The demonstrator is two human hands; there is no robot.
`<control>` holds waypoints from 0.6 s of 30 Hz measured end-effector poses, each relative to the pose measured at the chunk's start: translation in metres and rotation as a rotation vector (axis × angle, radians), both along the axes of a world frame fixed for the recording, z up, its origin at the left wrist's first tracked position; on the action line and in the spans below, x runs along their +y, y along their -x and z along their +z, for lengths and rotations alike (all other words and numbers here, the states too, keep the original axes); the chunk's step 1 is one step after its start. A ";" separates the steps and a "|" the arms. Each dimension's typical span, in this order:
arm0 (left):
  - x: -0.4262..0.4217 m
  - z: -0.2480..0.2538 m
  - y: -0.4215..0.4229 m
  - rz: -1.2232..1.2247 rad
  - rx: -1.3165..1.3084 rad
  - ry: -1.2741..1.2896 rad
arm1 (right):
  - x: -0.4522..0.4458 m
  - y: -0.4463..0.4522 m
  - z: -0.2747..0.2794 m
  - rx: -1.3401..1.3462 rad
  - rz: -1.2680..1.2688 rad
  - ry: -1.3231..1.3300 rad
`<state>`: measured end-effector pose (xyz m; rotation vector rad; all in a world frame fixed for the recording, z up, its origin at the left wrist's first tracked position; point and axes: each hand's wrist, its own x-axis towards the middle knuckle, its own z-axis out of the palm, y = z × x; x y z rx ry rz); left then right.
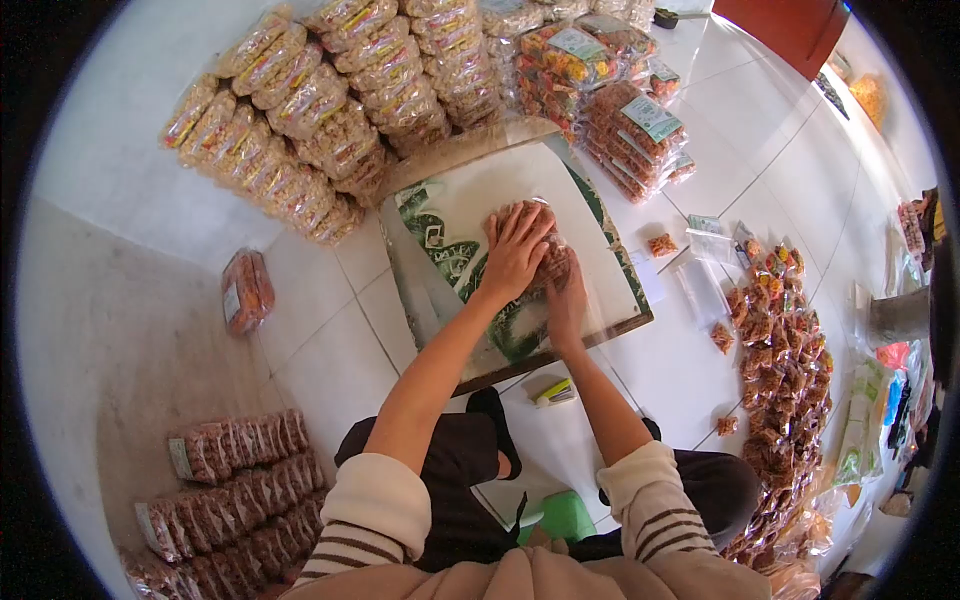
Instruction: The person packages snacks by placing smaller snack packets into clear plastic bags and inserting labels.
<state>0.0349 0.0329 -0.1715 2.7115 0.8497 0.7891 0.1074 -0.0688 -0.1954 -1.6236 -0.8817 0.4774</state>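
Note:
A clear plastic packet of brown snacks [552, 256] lies on a low board-topped table [450, 205] between my knees. My left hand [515, 255] rests on top of the packet, fingers stretched out and a little spread. Along the packet's right side is my right hand [566, 298], its fingers curled against the plastic and partly hidden. White paper and a green printed sheet cover the tabletop under the packet.
Stacked bags of pale snacks [300, 95] line the wall ahead. Labelled packs [640, 130] stand at the far right. Many small brown packets [785, 375] cover the floor on the right. A yellow-green stapler [556, 392] lies by the table's near edge. Packed rows [240, 500] fill the lower left.

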 end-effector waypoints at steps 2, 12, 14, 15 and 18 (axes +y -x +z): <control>-0.001 0.002 0.000 -0.008 0.034 -0.011 | 0.006 0.000 0.001 0.009 0.027 -0.050; -0.005 0.006 -0.002 -0.014 0.165 -0.099 | 0.000 -0.010 -0.021 -0.153 0.136 -0.088; -0.005 0.000 -0.005 -0.001 0.167 -0.129 | -0.020 -0.012 -0.014 -0.273 0.216 -0.050; -0.006 -0.002 -0.007 0.019 0.180 -0.154 | -0.033 -0.015 -0.010 -0.380 0.303 -0.005; -0.017 0.005 -0.018 0.059 0.208 -0.142 | -0.080 -0.036 0.017 -0.596 0.500 0.117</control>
